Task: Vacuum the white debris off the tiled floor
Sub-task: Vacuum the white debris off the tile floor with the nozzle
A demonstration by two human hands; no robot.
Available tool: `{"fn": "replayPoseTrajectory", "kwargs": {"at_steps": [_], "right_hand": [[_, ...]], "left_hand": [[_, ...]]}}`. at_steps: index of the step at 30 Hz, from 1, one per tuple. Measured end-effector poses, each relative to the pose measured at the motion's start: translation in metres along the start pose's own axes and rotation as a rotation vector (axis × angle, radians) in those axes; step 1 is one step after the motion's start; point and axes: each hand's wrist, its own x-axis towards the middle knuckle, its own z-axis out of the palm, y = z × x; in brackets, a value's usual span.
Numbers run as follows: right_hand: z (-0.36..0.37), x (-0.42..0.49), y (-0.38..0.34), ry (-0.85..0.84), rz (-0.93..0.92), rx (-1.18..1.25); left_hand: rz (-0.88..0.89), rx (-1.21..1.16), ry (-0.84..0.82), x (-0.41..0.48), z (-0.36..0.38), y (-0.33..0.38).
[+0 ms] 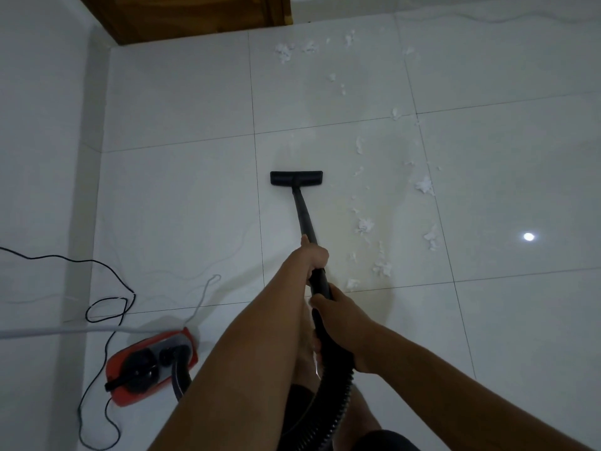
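Observation:
A black vacuum wand (302, 213) runs from my hands to a flat black floor nozzle (296, 178) resting on the white tiled floor (182, 190). My left hand (313, 255) grips the wand higher up the tube. My right hand (338, 310) grips it lower, where the ribbed black hose (335, 385) begins. White debris lies to the right of the nozzle: scraps (364, 226), a bigger clump (424, 185), and more far off (284, 52). The nozzle touches none of it.
The red and black vacuum body (153, 362) sits on the floor at lower left, with its black power cord (107, 307) looped beside it. A white wall (42, 157) runs along the left. A wooden door (195, 11) stands at the far end.

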Motion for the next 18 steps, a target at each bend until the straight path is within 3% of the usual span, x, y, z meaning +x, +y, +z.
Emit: {"fn": "replayPoseTrajectory", "kwargs": {"at_steps": [8, 18], "right_hand": [[0.018, 0.034, 0.074, 0.041, -0.058, -0.159], [0.061, 0.062, 0.167, 0.094, -0.133, -0.077]], "left_hand": [[0.095, -0.051, 0.019, 0.035, 0.015, -0.058], [0.265, -0.072, 0.077, 0.077, 0.027, -0.149]]}}
